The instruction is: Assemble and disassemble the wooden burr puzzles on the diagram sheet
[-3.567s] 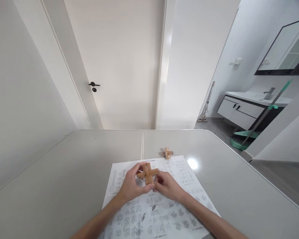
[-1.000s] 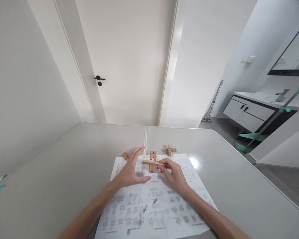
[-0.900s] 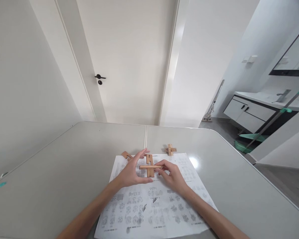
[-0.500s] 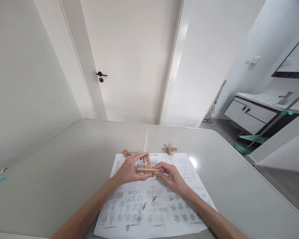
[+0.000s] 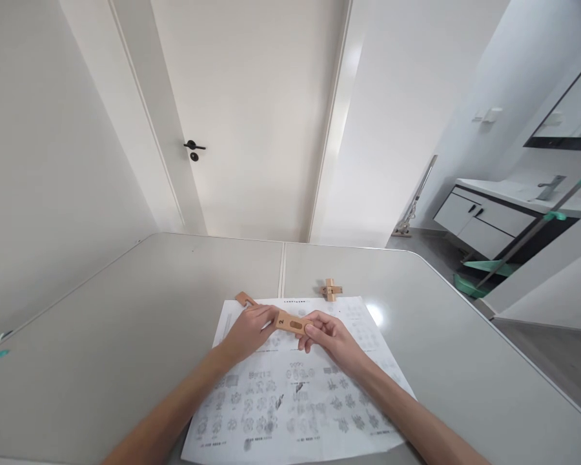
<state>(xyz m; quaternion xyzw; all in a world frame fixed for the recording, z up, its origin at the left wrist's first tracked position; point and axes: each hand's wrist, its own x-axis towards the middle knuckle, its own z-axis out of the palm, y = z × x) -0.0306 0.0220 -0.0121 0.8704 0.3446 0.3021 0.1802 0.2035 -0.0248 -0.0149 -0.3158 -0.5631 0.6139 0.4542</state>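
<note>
A flat wooden puzzle bar (image 5: 290, 322), marked with a "2" and an oval slot, hangs just above the printed instruction sheet (image 5: 295, 400). My left hand (image 5: 246, 332) pinches its left end and my right hand (image 5: 326, 336) pinches its right end. A loose wooden piece (image 5: 244, 299) lies at the sheet's top left corner, just behind my left hand. A small assembled wooden cross puzzle (image 5: 330, 290) stands on the table beyond the sheet's top edge.
The grey table (image 5: 101, 336) has a seam down its middle and a rounded far right corner. A white door with a black handle (image 5: 192, 146) stands behind. On the right is a bathroom vanity (image 5: 494, 213) and a green mop (image 5: 469, 274).
The crossed wooden puzzle in my hands has come apart. One piece now lies at the sheet's top left corner, and a single flat bar is held between both hands, turned face up.
</note>
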